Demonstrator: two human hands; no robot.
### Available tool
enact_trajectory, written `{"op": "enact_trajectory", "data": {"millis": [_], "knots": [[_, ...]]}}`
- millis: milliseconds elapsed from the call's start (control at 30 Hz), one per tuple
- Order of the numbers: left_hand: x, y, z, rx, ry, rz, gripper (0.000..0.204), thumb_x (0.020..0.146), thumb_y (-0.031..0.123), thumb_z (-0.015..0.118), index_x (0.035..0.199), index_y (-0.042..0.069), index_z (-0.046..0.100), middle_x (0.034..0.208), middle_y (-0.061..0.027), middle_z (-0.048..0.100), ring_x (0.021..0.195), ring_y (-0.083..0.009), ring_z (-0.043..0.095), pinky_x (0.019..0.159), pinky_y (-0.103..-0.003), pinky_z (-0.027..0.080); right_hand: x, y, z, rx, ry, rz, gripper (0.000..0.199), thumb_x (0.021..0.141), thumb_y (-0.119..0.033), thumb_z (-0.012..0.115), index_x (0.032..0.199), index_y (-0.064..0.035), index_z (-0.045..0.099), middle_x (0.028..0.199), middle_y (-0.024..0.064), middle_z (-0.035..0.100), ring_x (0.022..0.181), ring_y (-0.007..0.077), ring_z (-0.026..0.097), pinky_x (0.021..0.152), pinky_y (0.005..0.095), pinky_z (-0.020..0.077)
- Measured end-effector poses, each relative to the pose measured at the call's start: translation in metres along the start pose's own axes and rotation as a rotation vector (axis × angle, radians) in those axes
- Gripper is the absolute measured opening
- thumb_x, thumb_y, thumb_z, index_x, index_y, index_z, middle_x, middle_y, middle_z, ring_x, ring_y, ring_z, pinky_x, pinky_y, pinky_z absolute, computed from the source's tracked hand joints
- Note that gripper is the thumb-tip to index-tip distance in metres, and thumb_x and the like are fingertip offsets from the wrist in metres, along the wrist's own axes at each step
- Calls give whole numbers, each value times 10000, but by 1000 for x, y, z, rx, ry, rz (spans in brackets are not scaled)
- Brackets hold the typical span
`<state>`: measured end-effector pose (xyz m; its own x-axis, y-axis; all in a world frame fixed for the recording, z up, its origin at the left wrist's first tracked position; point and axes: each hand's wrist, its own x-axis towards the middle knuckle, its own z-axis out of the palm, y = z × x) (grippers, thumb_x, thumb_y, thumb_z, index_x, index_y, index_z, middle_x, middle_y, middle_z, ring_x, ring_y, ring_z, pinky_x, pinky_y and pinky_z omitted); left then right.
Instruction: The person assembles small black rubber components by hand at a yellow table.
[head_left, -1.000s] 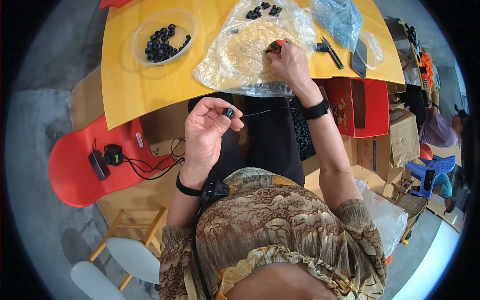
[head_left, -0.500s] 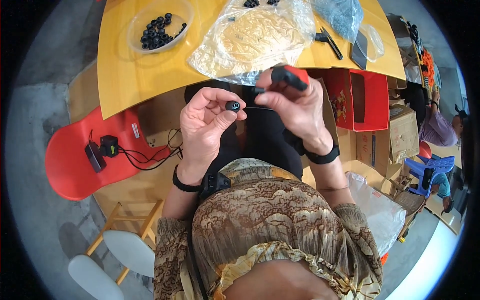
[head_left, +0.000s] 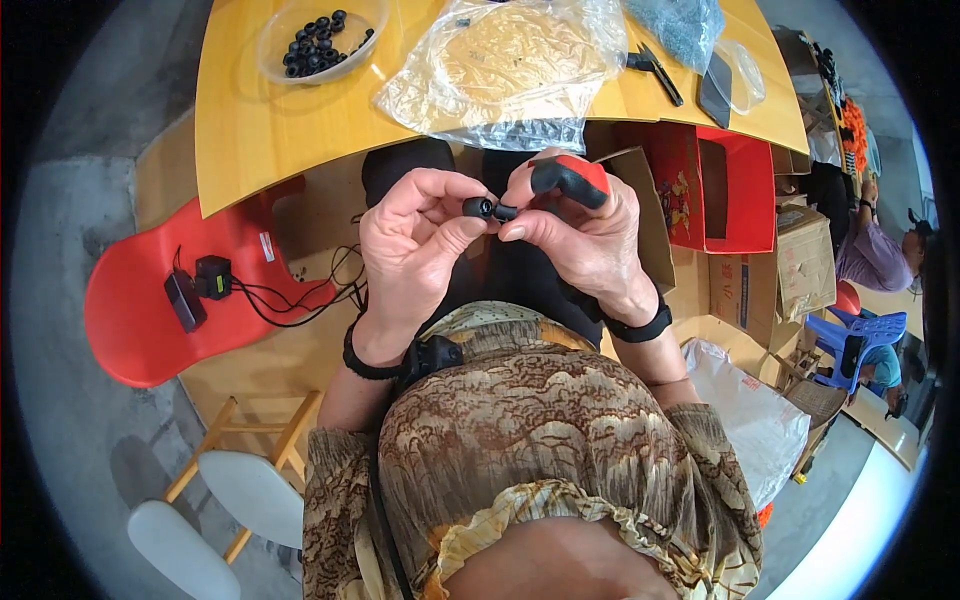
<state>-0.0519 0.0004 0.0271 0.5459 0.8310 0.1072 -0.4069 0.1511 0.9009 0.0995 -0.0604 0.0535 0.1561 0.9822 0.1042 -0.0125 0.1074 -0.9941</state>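
My left hand (head_left: 408, 240) pinches a small black rounded part (head_left: 477, 207) with a hollow end between thumb and fingertips. Facing it, my right hand (head_left: 595, 245) pinches a small black cylindrical piece (head_left: 505, 213) by thumb and index finger. The two pieces meet or nearly meet end to end; I cannot tell whether they are joined. A red-and-black object (head_left: 572, 182) sits along the index finger of my right hand; its kind is not clear. Both hands are over my lap, just in front of the table (head_left: 290, 150).
On the table are a clear bowl (head_left: 264, 55) of small black parts, a clear plastic bag (head_left: 500, 60), a black cutting tool (head_left: 660, 75) and a dark flat object (head_left: 714, 92). Below right stands a red box (head_left: 740, 190). Left, a red chair (head_left: 130, 310) bears cabled devices.
My right hand has moved left and slightly down, bringing its black piece up to the one in my left hand. The left hand's part has turned to face it.
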Motion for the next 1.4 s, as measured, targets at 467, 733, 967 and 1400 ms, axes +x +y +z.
{"op": "enact_trajectory", "data": {"millis": [467, 733, 967, 1400], "knots": [[2, -3, 1, 255, 2, 116, 145, 792, -73, 580, 930, -34, 560, 829, -22, 580, 704, -55, 541, 616, -176, 441, 2, -3, -2, -238, -5, 12, 209, 666, 65, 703, 828, -6, 594, 807, 42, 578, 733, 111, 555, 637, 225, 465], [2, -5, 0, 364, -1, 189, 156, 744, -98, 601, 878, -22, 580, 811, -42, 575, 688, -78, 549, 622, -197, 447, 2, -2, -2, -237, -8, 18, 192, 668, 43, 710, 812, -12, 596, 790, 30, 583, 720, 94, 552, 628, 218, 461], [2, -6, 0, 391, 13, 191, 169, 722, -111, 600, 860, -15, 582, 793, -52, 579, 680, -90, 554, 616, -205, 447, 1, -3, -1, -217, -10, 44, 190, 667, 55, 703, 812, -12, 600, 779, 31, 589, 712, 93, 555, 621, 216, 461], [0, -7, 1, 377, 73, 226, 187, 708, -131, 595, 855, -15, 585, 793, -55, 582, 679, -91, 543, 613, -203, 441, -1, -1, 6, -94, 15, 68, 110, 728, 40, 666, 811, 23, 595, 781, 45, 580, 642, 75, 526, 546, 194, 440]]}}
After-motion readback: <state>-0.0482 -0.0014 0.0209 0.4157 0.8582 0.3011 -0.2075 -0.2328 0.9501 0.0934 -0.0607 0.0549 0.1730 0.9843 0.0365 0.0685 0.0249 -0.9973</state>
